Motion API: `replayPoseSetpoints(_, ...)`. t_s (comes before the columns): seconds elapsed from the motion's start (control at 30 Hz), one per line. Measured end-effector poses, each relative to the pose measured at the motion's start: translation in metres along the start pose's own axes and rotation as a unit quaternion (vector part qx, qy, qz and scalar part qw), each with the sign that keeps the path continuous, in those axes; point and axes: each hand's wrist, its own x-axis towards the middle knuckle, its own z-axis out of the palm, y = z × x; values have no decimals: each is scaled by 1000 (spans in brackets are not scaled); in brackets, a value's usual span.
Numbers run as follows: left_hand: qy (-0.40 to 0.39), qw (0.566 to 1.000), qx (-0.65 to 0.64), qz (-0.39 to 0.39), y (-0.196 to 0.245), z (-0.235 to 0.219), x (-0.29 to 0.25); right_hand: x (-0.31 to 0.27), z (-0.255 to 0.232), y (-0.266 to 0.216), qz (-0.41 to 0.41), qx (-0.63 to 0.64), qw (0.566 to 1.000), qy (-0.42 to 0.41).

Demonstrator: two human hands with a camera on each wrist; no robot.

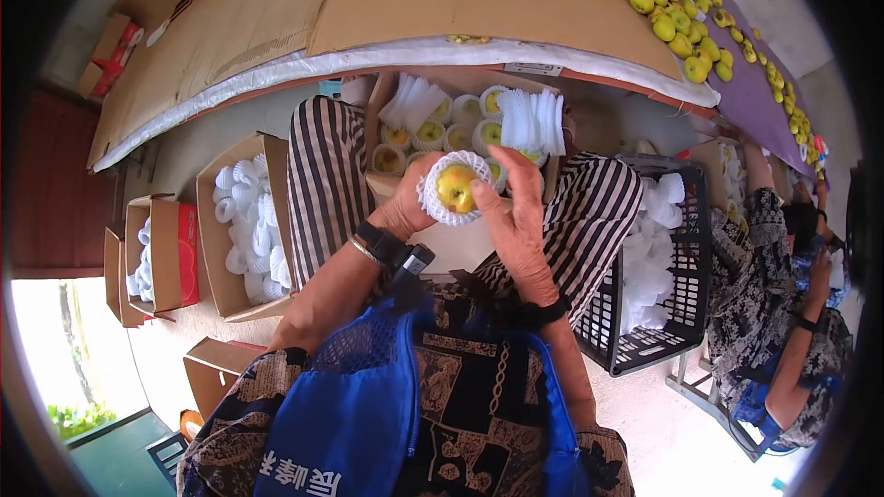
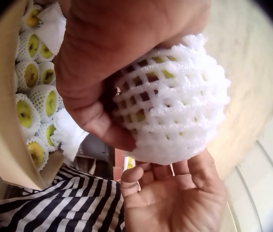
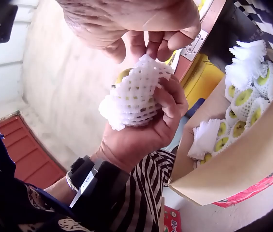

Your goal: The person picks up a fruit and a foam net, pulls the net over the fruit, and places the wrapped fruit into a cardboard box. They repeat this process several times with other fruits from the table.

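A yellow-green apple (image 1: 455, 189) sits in a white foam net (image 2: 175, 106), its top showing out of the net in the head view. My left hand (image 3: 143, 128) grips it from below and the side, fingers curled round the net. On the other side, my right hand (image 1: 520, 230) has its fingers loosely spread, with fingertips right at the net's edge in the right wrist view and the thumb apart from them. Below both hands in the head view, a cardboard box (image 3: 187, 186) holds several netted apples (image 1: 429, 134) and stacks of flat foam nets (image 1: 534, 120).
A cardboard-covered table (image 1: 414, 14) with loose apples (image 1: 695, 41) spans the far side. Foam nets fill a cardboard box (image 1: 218, 267) at left and a black crate (image 1: 695, 304) at right. Another person (image 1: 783, 313) sits at the far right.
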Motion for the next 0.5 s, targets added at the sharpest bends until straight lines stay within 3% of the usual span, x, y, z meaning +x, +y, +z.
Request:
replayPoseSetpoints(0.03,0,994,-102,-26,-2,0,1,-1,-1,1,-28,-17,999,-26)
replayPoseSetpoints(0.07,1,978,-204,-53,-6,-2,1,-1,0,6,12,68,994,-89)
replayPoseSetpoints(0.1,3,950,-302,-79,-7,-4,3,-1,-1,9,27,88,992,-84)
replayPoseSetpoints(0.2,-10,967,-252,-48,-10,-6,0,-1,-7,8,71,127,987,-72)
replayPoseSetpoints(0.3,28,972,-225,-67,-8,-1,4,-5,3,5,3,47,996,-69)
replayPoseSetpoints(0.33,31,987,-151,-39,-5,4,-1,-4,5,7,-50,-6,987,-152)
replayPoseSetpoints(0.37,37,996,-75,-12,-2,9,-6,-6,5,4,-1,67,989,-133)
replayPoseSetpoints(0.43,14,945,-322,-61,-14,-6,0,-7,6,-8,96,213,967,-97)
replayPoseSetpoints(0.47,-48,908,-411,-62,-20,-14,4,-9,5,0,74,163,983,-43)
replayPoseSetpoints(0.5,-43,907,-416,-45,-18,-13,6,-13,9,10,143,224,964,-19)
